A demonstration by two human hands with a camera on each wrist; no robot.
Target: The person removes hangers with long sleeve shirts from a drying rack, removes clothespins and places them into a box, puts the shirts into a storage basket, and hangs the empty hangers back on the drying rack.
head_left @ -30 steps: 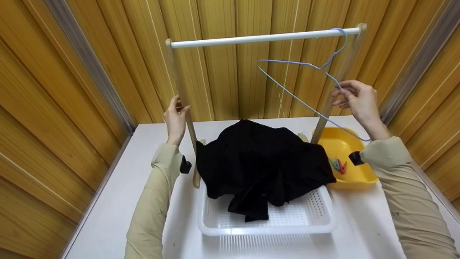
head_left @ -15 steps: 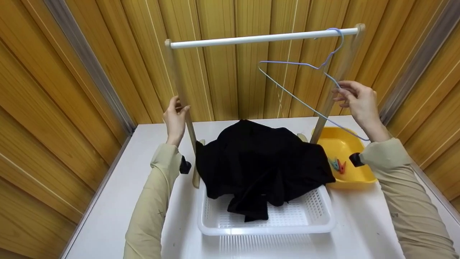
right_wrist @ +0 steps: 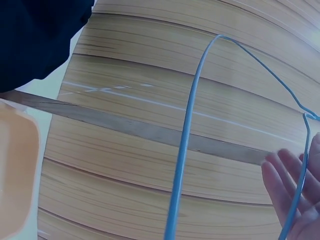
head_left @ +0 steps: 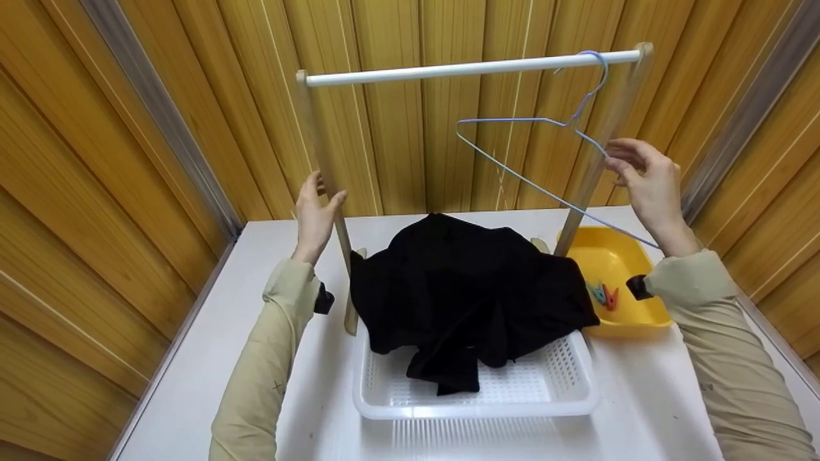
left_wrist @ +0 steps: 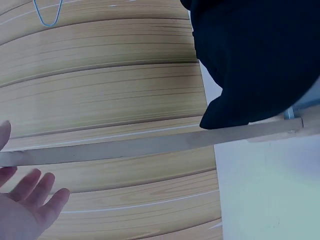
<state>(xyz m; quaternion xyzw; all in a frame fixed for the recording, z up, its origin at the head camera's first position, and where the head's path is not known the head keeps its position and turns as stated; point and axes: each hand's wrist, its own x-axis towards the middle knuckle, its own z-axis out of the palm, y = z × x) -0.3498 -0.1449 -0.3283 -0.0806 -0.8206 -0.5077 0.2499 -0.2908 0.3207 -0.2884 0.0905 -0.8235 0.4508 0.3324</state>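
A light-blue wire hanger [head_left: 512, 169] hangs by its hook from the white bar [head_left: 467, 67] of a small wooden-legged clothes rack, near its right end. My right hand [head_left: 647, 182] is at the hanger's right shoulder; in the right wrist view the wire [right_wrist: 183, 145] crosses in front of the palm and the fingers [right_wrist: 280, 182] are extended. Beside the rack's left post [left_wrist: 125, 148], my left hand [head_left: 314, 218] has its fingers spread and the thumb apart, not wrapped round the wood. Whether it touches the post is unclear. A black garment [head_left: 467, 288] lies heaped over a white basket.
The white slotted basket [head_left: 474, 408] stands on the white table [head_left: 640, 397] in front of the rack. To its right is a yellow tub [head_left: 624, 326] with a teal and a red clothespin [head_left: 610, 299] inside. Wood-patterned walls [head_left: 391, 147] enclose the table.
The hanger has slid slightly left along the bar and its left end has dropped a little. My right hand has loosened and shifted right; my left hand's thumb has moved away from the post.
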